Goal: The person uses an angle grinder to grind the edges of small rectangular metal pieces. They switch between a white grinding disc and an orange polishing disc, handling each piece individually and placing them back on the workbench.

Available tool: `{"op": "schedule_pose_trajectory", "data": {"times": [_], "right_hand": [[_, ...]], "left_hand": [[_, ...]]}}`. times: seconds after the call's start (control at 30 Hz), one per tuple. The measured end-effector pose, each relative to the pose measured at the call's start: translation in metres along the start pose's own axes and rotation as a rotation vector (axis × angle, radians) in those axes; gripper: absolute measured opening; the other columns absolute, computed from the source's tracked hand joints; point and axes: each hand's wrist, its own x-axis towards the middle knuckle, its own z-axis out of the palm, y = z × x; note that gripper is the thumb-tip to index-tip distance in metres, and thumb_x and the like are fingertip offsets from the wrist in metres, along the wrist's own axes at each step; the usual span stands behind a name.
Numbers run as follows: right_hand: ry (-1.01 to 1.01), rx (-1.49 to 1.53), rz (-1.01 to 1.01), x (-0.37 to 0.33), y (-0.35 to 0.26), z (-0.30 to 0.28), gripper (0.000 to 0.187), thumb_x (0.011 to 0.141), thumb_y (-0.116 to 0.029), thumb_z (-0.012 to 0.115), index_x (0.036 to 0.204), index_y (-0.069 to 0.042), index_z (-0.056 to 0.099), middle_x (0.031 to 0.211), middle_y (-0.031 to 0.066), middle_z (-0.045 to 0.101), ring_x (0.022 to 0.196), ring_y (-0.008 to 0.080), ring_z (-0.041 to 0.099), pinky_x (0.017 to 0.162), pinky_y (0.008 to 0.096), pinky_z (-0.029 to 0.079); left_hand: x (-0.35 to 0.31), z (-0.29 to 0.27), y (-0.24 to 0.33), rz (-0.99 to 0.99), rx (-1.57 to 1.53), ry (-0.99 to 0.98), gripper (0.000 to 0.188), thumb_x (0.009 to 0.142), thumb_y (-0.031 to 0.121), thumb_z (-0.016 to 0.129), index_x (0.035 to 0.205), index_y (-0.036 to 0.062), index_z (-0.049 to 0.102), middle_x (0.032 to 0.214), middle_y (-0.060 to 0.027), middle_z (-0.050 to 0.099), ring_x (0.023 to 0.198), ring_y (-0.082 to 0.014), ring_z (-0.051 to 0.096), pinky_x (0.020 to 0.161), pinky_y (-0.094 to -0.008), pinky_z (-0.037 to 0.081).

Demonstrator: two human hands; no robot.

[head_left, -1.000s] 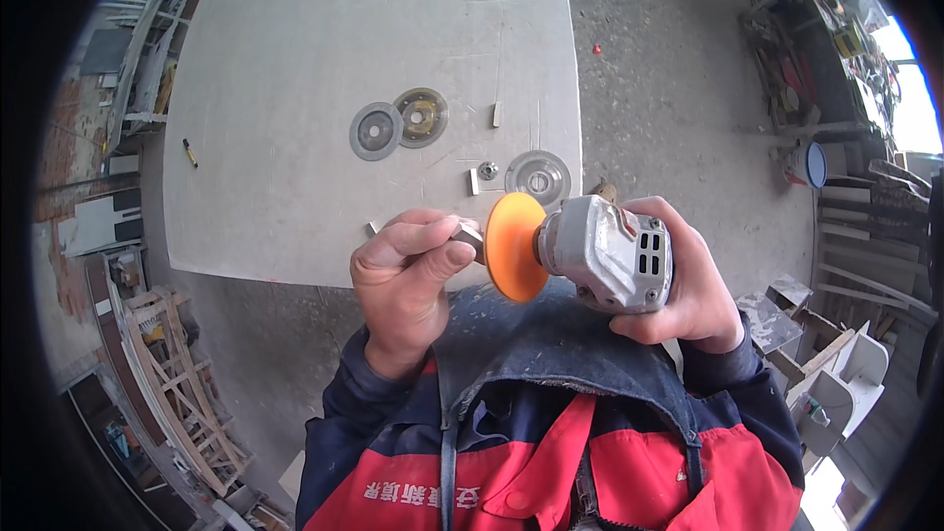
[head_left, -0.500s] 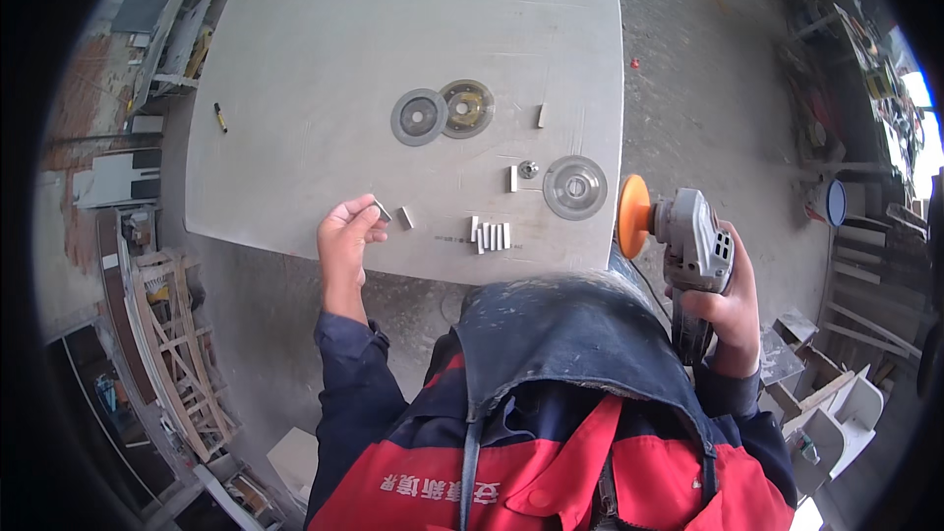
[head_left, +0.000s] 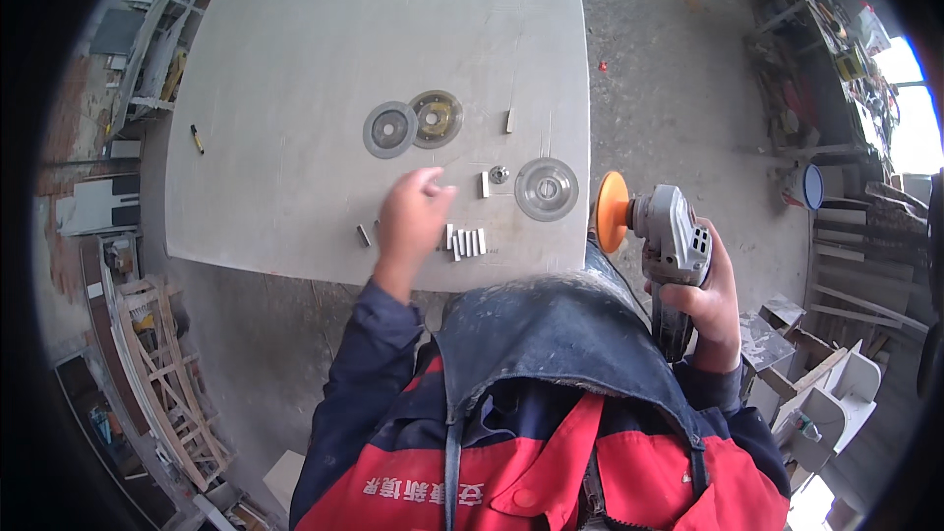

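My right hand [head_left: 710, 297] is closed around an angle grinder [head_left: 674, 241], held off the right edge of the slab-topped table. An orange disc [head_left: 612, 211] is fitted on its head, facing the table. Over the table's near part is my left hand [head_left: 413, 221], smeared by motion, so its fingers do not read clearly. Just left of it lies a small pale block [head_left: 364, 235]; another beside it is mostly hidden by the hand. To the hand's right stands a row of several small blocks [head_left: 469, 243]. Beyond them are a single block [head_left: 485, 185] and a metal flange nut [head_left: 500, 175].
A grey cutting disc [head_left: 547, 190] lies near the table's right edge. Two overlapping discs, one grey [head_left: 390, 130] and one yellowish [head_left: 450, 118], lie farther back. Another small block [head_left: 509, 122] and a marker [head_left: 198, 140] are on the tabletop. A bucket [head_left: 812, 187] stands right.
My left hand has set a small block down on the table and moved right, toward the row of blocks. The view has shifted slightly; my right hand still holds the grinder.
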Motion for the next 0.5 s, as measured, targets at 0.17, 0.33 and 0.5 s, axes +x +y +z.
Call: {"op": "schedule_pose_trajectory", "data": {"times": [0.17, 0.33, 0.5], "right_hand": [[0.025, 0.021, -0.022, -0.011, 0.011, -0.008, 0.084, 0.064, -0.014, 0.087, 0.138, 0.003, 0.052, 0.122, 0.0085, 0.068, 0.112, 0.0170, 0.066, 0.101, 0.0330, 0.052], [0.080, 0.039, -0.027, -0.015, 0.014, -0.011, 0.085, 0.064, -0.019, 0.089, 0.137, 0.002, 0.052, 0.118, 0.0098, 0.068, 0.105, 0.0174, 0.068, 0.093, 0.0329, 0.056], [0.088, 0.024, -0.057, -0.010, 0.024, -0.012, 0.094, 0.062, -0.033, 0.098, 0.135, 0.002, 0.051, 0.114, 0.0117, 0.068, 0.094, 0.0184, 0.071, 0.078, 0.0315, 0.063]], "left_hand": [[0.015, 0.052, 0.024, 0.036, 0.204, -0.073, 0.052, 0.084, 0.031, 0.086, 0.119, -0.0032, 0.068, 0.086, -0.0114, 0.070, 0.079, -0.0257, 0.069, 0.076, -0.0401, 0.056], [0.032, 0.042, 0.009, -0.134, -0.023, -0.301, 0.041, 0.090, 0.018, 0.079, 0.122, -0.0016, 0.062, 0.089, -0.0099, 0.069, 0.078, -0.0217, 0.069, 0.069, -0.0372, 0.056], [0.013, -0.006, 0.037, -0.309, -0.995, -0.329, 0.033, 0.093, 0.006, 0.073, 0.124, 0.0013, 0.062, 0.094, -0.0090, 0.070, 0.076, -0.0153, 0.068, 0.067, -0.0326, 0.059]]}}
